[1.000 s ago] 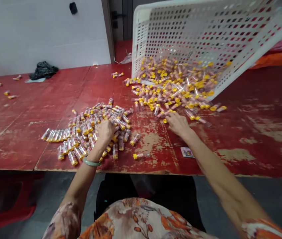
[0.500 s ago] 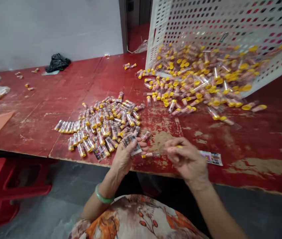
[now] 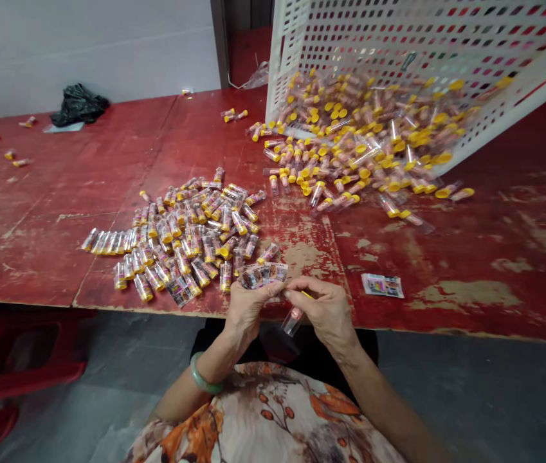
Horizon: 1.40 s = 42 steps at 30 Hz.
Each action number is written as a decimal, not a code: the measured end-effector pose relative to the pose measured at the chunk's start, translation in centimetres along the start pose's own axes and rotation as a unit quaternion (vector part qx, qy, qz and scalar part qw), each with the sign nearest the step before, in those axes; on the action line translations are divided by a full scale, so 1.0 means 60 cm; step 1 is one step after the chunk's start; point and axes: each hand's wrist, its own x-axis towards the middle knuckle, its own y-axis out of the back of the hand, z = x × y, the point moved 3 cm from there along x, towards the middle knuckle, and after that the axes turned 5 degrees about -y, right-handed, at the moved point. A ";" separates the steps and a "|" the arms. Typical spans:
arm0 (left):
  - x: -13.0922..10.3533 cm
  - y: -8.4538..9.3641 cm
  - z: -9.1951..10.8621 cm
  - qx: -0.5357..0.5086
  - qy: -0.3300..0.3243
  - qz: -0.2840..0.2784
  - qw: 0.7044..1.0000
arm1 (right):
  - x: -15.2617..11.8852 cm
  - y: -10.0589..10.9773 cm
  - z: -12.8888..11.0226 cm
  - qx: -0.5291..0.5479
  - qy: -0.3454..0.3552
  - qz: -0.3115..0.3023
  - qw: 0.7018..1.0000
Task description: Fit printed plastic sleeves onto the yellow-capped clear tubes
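My left hand (image 3: 246, 310) is closed on a strip of small printed labels (image 3: 263, 275), thumb on top, the strip spread above the fingers. Close beside it, my right hand (image 3: 328, 314) is pinched, its fingertips meeting the strip's right edge by my left thumb. A clear plastic tube (image 3: 292, 321) with pinkish contents hangs under the right fingers, and some yellow, likely its cap, shows between them. Left of my hands lies a pile of labelled tubes (image 3: 190, 225) with yellow caps, partly lined up in rows. A loose label strip (image 3: 179, 291) rests at the pile's front.
A white perforated basket (image 3: 277, 71) lies tipped on the red table (image 3: 123, 148), with many yellow-capped tubes (image 3: 350, 148) spilling out. More printed labels (image 3: 382, 285) lie to the right. A black plastic bag (image 3: 80, 105) sits at the back left; a red stool (image 3: 26, 347) stands below.
My right hand has moved left with the tube, up to my left hand, and the two now meet at the label strip. The strip is fanned wider. The view has shifted slightly right.
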 end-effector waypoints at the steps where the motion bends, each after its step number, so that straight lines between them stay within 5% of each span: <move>1: 0.000 0.001 -0.002 0.002 0.002 0.003 1.000 | 0.002 0.000 -0.001 0.006 -0.015 -0.010 1.000; 11: -0.010 -0.004 -0.005 0.013 0.073 -0.031 0.997 | 0.007 0.011 -0.007 0.035 -0.053 -0.030 0.998; 18: -0.001 0.002 0.000 0.052 0.133 -0.071 0.987 | 0.033 0.034 -0.021 -0.021 -0.060 -0.134 0.989; 26: 0.001 -0.007 0.001 -0.034 0.050 0.012 0.998 | -0.029 0.086 -0.014 0.062 0.062 -0.099 0.991; 31: -0.006 -0.014 -0.005 -0.062 0.096 0.055 0.992 | -0.078 0.077 -0.004 -0.030 0.198 -0.032 0.979; 42: -0.020 -0.020 -0.007 -0.107 0.161 0.010 0.981 | -0.096 0.052 -0.019 -0.221 0.419 0.150 0.868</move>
